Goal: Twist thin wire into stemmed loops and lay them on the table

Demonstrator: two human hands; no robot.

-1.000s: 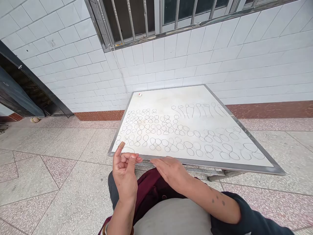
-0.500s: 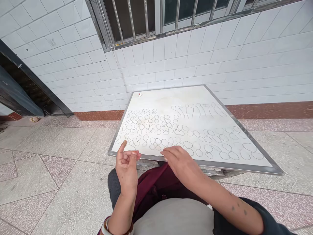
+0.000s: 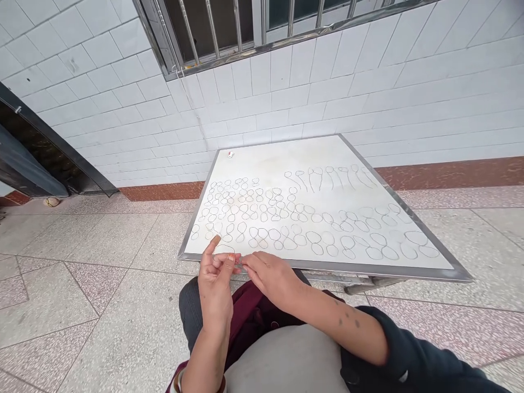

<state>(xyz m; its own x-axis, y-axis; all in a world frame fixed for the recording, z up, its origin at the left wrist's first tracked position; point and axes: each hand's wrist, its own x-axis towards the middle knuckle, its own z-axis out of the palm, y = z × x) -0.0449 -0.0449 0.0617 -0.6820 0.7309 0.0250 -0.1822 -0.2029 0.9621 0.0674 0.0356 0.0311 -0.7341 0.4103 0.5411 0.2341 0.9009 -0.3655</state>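
My left hand (image 3: 215,278) is over the near edge of a white, metal-framed table top (image 3: 262,158). Its thumb is pinched against bent fingers, while one finger with a brownish tip stands up. My right hand (image 3: 270,277) has its fingers pressed together, and their tips meet the left thumb and fingers. Whatever lies in the pinch is too thin and too hidden to make out. Many thin, dark loops (image 3: 286,237) lie in rows on the white surface, some joined as figure-eights. Farther back, several loops with long tails (image 3: 321,177) form another row. Their material cannot be told.
A small white-and-red item (image 3: 230,155) sits at the table's far left corner. Behind the table rises a white tiled wall (image 3: 245,98) with a barred window (image 3: 237,27). A doorway with a dark frame (image 3: 61,142) is at left. Stone-patterned floor (image 3: 135,305) surrounds the table.
My right hand has moved left, and its fingertips now meet those of my left hand. The left hand has shifted slightly right and keeps its pinch.
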